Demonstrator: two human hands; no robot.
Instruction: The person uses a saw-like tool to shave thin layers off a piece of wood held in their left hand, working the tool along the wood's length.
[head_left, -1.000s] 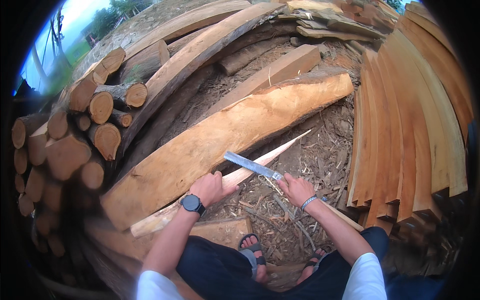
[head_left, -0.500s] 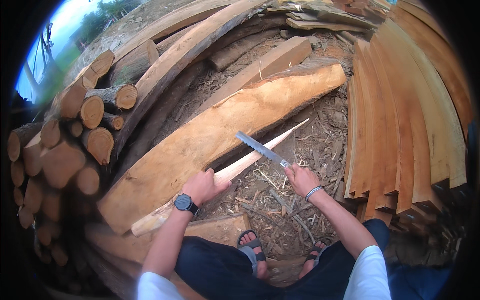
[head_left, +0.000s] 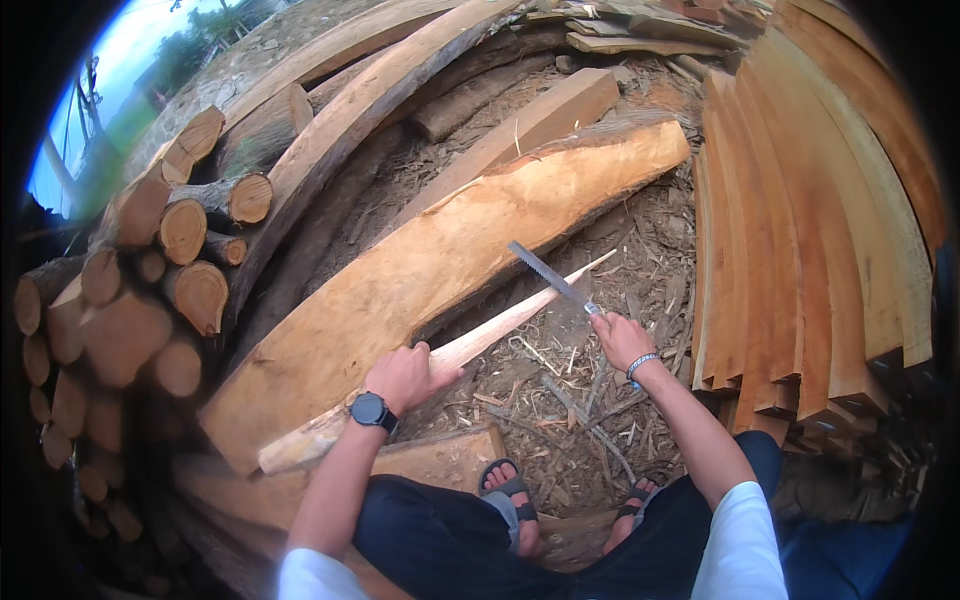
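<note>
My left hand (head_left: 402, 378), with a dark watch above it, is closed over a long pale wooden stake (head_left: 488, 338). The stake lies at a slant, its thick end at lower left and its narrow point at upper right. A toothed pruning saw (head_left: 550, 275) is gripped by its handle in my right hand (head_left: 622, 340). Its blade points up and left, crossing the stake near the narrow end; whether the teeth touch the wood I cannot tell. Beyond the stake lies a broad, bark-edged wooden slab (head_left: 470, 235).
Cut logs (head_left: 185, 232) are stacked at the left. Long sawn planks (head_left: 800, 230) lean close together on the right. A short timber block (head_left: 440, 460) lies by my feet. Bark and wood chips (head_left: 550, 385) cover the ground, with a thick beam (head_left: 520, 130) behind the slab.
My right hand has shifted right and slightly up, carrying the saw along the stake toward its pointed end. My left hand has stayed nearly in place on the stake.
</note>
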